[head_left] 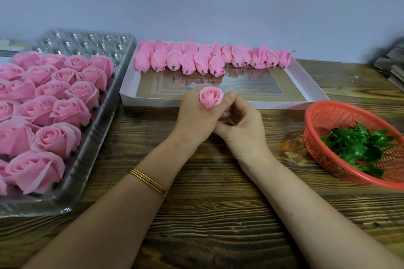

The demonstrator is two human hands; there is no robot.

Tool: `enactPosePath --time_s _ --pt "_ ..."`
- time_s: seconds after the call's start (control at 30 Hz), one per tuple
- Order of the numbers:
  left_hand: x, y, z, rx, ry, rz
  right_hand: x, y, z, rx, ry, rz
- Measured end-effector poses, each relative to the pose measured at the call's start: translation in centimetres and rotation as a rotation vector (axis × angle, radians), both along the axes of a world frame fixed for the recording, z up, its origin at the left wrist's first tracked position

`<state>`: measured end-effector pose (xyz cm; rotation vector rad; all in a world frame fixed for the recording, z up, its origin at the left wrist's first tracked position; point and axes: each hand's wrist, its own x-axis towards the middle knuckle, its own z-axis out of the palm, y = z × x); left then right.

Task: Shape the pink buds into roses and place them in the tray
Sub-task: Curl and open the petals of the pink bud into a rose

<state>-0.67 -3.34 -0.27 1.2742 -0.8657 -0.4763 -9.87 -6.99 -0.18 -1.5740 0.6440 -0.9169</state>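
Observation:
A small pink rose bud (pixel 210 97) stands upright between my hands above the table's middle. My left hand (pixel 195 119) grips it from the left with curled fingers. My right hand (pixel 241 126) curls in under the bud's base, its thumb tip touching the bud's right side; what its fingers hold is hidden. A clear plastic tray (pixel 87 133) on the left carries several finished pink roses (pixel 56 137). A white shallow box (pixel 303 78) behind my hands holds two rows of closed pink buds (pixel 203 58) along its far side.
A red plastic basket (pixel 323 116) with green leaf pieces (pixel 358 148) sits at the right. Grey stacked items (pixel 391 61) lie at the far right edge. The wooden table (pixel 207 214) runs back to a pale wall.

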Motion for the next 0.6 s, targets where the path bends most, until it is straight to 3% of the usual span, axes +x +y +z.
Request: enactPosePath --time_s 0.37,0.6 --pt "-0.2 0.4 0.6 -0.030 0.222 -0.117 0.1 0.1 0.1 -0.033 -0.015 0.014" --pt "0.5 0.9 1.3 0.031 0.264 -0.258 0.0 -0.3 -0.1 0.019 0.002 0.106"
